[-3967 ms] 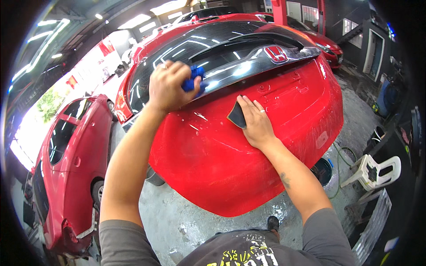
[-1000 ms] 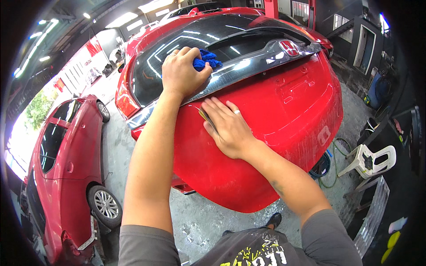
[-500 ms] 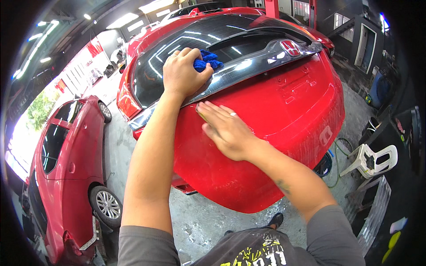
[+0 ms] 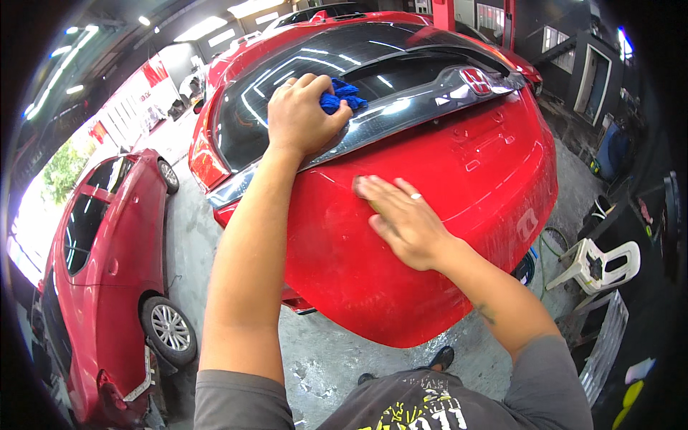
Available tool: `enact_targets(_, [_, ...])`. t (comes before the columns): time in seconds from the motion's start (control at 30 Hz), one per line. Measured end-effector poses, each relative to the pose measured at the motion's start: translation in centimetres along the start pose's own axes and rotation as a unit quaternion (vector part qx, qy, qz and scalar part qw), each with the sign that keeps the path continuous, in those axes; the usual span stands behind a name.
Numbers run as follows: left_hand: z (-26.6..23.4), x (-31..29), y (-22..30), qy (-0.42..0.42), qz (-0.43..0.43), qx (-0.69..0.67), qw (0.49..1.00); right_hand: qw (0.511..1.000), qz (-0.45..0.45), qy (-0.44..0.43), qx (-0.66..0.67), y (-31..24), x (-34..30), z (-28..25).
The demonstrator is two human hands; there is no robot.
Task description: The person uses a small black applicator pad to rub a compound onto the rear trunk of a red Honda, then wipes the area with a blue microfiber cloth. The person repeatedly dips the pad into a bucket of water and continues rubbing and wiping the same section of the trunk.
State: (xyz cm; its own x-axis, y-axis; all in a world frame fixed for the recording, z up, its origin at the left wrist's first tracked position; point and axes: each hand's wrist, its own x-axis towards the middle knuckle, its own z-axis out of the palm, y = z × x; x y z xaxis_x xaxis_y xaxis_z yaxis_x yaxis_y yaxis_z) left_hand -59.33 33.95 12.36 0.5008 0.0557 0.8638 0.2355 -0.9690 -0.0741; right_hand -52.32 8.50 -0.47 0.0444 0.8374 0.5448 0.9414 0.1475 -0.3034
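A red car's tailgate (image 4: 344, 272) fills the middle of the view, with whitish smears and scuffs on its paint. Closed around a crumpled blue cloth (image 4: 344, 97), my left hand (image 4: 304, 115) rests at the shiny trim strip (image 4: 401, 107) below the rear window (image 4: 287, 64). My right hand (image 4: 408, 222), ringed on one finger and slightly blurred, lies on the tailgate below the strip. Its fingers are together and press down on something small and thin, with a dull brownish-grey edge at the fingertips; most of it is hidden.
Another red car (image 4: 115, 258) stands at the left. A white plastic chair (image 4: 598, 265) is at the right, near a green hose (image 4: 546, 265) and a metal ladder-like frame (image 4: 605, 351). Wet grey floor (image 4: 315, 365) shows below the tailgate. A red post (image 4: 444, 14) rises behind the car.
My right hand has slid right and slightly down across the tailgate, away from the left hand. The left hand keeps its hold on the cloth in nearly the same spot.
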Motion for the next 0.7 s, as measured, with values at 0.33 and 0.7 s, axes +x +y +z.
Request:
enact_targets(0.33, [0.3,0.1,-0.1,-0.002,0.009,0.007,1.0,0.998,0.004,0.027,-0.053,1.2,1.0,0.9])
enact_targets(0.7, [0.5,0.1,0.7,-0.005,-0.013,0.034,0.999,0.992,0.091,0.033,-0.081,3.0,-12.9,-0.6])
